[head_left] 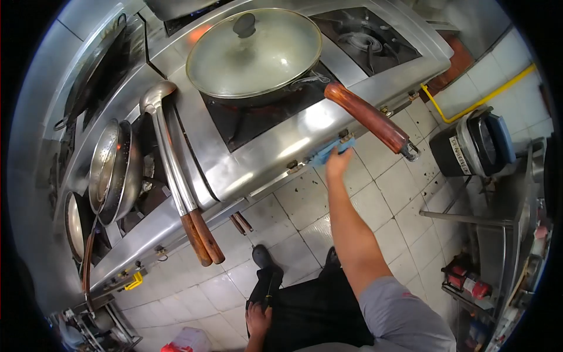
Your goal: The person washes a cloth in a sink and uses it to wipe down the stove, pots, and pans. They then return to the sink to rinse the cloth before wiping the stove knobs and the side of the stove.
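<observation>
My right hand (339, 163) is closed on a blue cloth (326, 154) against the front edge of the steel stove (264, 170), beside a burner knob (345, 135). Above it, a large pan with a fogged glass lid (252, 56) sits on a burner, its reddish wooden handle (366, 117) reaching out over the stove edge. Low in the view, my left hand (258, 320) hangs in front of my dark apron (316, 311). Its fingers are slightly spread and hold nothing visible.
Two ladles with wooden handles (176, 176) lie across the stove at left, near stacked metal pans (114, 170). A bare burner (363, 42) is at upper right. A black bin (460, 146) and a steel rack (469, 220) stand at right. A yellow pipe (481, 104) runs along the wall.
</observation>
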### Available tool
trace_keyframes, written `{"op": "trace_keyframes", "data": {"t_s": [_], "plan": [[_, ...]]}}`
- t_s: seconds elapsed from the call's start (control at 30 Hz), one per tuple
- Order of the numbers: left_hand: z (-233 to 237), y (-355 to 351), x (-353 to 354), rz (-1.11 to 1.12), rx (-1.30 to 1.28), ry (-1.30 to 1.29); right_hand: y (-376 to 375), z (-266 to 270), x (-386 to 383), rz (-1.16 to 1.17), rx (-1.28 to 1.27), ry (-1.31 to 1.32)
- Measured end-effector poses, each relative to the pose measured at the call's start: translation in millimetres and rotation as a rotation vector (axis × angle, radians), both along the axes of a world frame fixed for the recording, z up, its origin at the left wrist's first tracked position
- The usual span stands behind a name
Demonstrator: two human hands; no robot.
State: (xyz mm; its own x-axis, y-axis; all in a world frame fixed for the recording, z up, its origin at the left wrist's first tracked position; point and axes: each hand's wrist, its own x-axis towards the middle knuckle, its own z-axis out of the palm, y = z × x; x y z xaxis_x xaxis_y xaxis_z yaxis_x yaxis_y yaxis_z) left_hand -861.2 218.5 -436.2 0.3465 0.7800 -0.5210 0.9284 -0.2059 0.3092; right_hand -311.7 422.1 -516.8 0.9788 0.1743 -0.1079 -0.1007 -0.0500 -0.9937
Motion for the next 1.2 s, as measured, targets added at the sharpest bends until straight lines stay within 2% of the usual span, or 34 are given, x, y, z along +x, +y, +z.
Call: {"op": "trace_keyframes", "data": {"t_s": [0.07,0.13,0.17,0.2,0.23,0.3,0.33,0.4,0.43,0.57,0.63,0.67,0.73,0.77,0.83,0.9,0.93,0.97,1.0,1.03,1.07,1.13,1.17,1.2], "plan": [[2.0,3.2,2.9,-0.007,0.014,0.005,25.9,-16.0,-53.6,-0.138,-0.235,-0.313],[5.2,4.7,9.3,-0.016,0.024,0.014,32.8,-18.1,-140.4,0.074,-0.264,-0.216],[6.7,6.6,14.6,-0.035,0.027,0.006,39.1,-47.4,-181.5,0.076,-0.345,-0.365],[7.2,6.9,18.0,-0.058,0.029,-0.002,23.3,-1.6,-192.6,0.405,-0.274,-0.254],[7.4,4.7,19.1,-0.067,0.027,-0.001,13.5,-8.8,-192.9,0.397,-0.277,-0.251],[4.2,7.0,32.0,-0.098,0.007,0.057,2.2,-28.6,-170.7,0.78,-0.158,-0.149],[3.8,6.7,35.8,-0.109,0.009,0.047,-5.2,-20.9,-151.6,0.769,-0.161,-0.157],[5.2,1.8,42.8,-0.086,-0.025,0.056,-35.5,14.4,-96.5,0.558,0.029,0.525],[5.3,-0.5,49.3,-0.098,-0.023,0.045,-54.1,40.7,-73.3,0.633,0.052,0.541],[1.5,-10.8,76.0,-0.121,-0.071,0.114,-108.2,123.1,-25.3,0.529,0.255,0.421],[2.8,-14.1,91.0,-0.132,-0.117,0.156,-117.5,165.1,-0.8,0.232,0.382,0.274],[4.4,-14.8,101.3,-0.125,-0.108,0.123,-113.6,191.1,13.6,0.227,0.39,0.271],[11.4,-14.6,117.6,-0.122,-0.099,0.1,-94.7,230.8,46.7,0.131,0.121,-0.172],[16.8,-13.1,126.9,-0.138,-0.087,0.058,-82.2,228.1,62.8,0.13,0.122,-0.168],[17.3,-10.7,145.2,-0.154,-0.076,0.021,-57.5,202.5,89.1,0.105,-0.106,-0.769],[9.7,-13.9,157.9,-0.156,-0.178,-0.144,-50.3,169.6,94.8,0.09,-0.146,-0.705],[4.8,-17.5,165.6,-0.192,-0.121,-0.239,-47.6,149.7,94.1,0.081,-0.182,-0.65],[10.1,-16.5,185.7,-0.274,-0.047,-0.208,-45.8,121.4,99.6,0.088,-0.187,-0.65],[18.1,-11.6,201.3,-0.362,0.026,-0.173,-48.4,87.5,106.4,0.281,-0.207,-0.723],[15.6,-6.2,205.4,-0.362,0.017,-0.168,-51.7,77.8,107.5,0.479,-0.226,-0.789],[14.3,1.4,207.4,-0.352,0.007,-0.155,-54.9,70.0,104.6,0.483,-0.228,-0.782],[10.7,15.2,203.9,-0.368,0.003,-0.129,-63.0,66.9,91.8,0.59,-0.404,-0.107],[5.6,19.4,197.6,-0.316,-0.028,-0.144,-61.1,69.3,89.3,0.578,-0.399,-0.099],[-0.1,21.3,193.9,-0.257,-0.058,-0.167,-57.1,73.1,90.4,0.393,-0.264,-0.17]]}}
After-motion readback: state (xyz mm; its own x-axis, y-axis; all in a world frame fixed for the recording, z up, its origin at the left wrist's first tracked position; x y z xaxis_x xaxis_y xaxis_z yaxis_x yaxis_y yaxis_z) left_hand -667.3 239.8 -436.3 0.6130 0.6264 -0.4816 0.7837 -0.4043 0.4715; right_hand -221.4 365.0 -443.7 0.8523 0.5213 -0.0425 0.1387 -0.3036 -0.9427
